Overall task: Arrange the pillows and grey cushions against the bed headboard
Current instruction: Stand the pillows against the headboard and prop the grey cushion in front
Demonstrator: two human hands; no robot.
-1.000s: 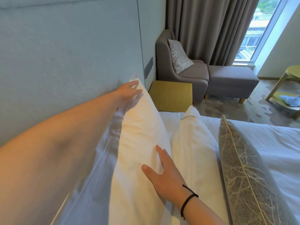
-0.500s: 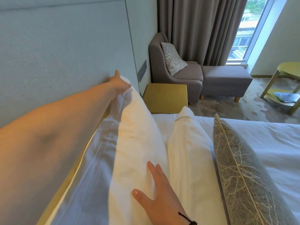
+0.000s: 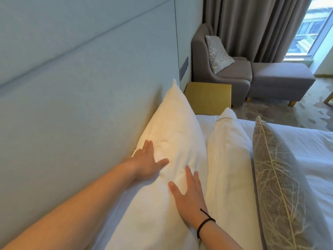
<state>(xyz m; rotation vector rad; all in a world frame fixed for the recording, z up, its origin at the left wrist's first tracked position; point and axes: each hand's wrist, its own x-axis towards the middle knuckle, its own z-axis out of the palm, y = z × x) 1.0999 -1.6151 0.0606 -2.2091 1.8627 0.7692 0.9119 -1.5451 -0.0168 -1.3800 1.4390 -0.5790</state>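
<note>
A white pillow (image 3: 173,127) stands upright, leaning against the pale blue padded headboard (image 3: 86,98). My left hand (image 3: 146,162) lies flat and open on its upper face, close to the headboard. My right hand (image 3: 189,195), with a black band on the wrist, presses flat on the same pillow's front face. In front of it stands a second white pillow (image 3: 228,159). A grey cushion (image 3: 277,181) with a pale branch pattern stands upright in front of that one, on the white bed sheet (image 3: 311,159).
A yellow bedside table (image 3: 209,96) stands past the bed's end of the headboard. Beyond it are a grey armchair (image 3: 232,73) holding another patterned cushion (image 3: 218,53), a grey footstool (image 3: 281,78), grey curtains and a window.
My left hand has come back from the pillow's far top corner to its near middle. My right hand stays flat on the pillow's front. The pillow now stands closer against the headboard.
</note>
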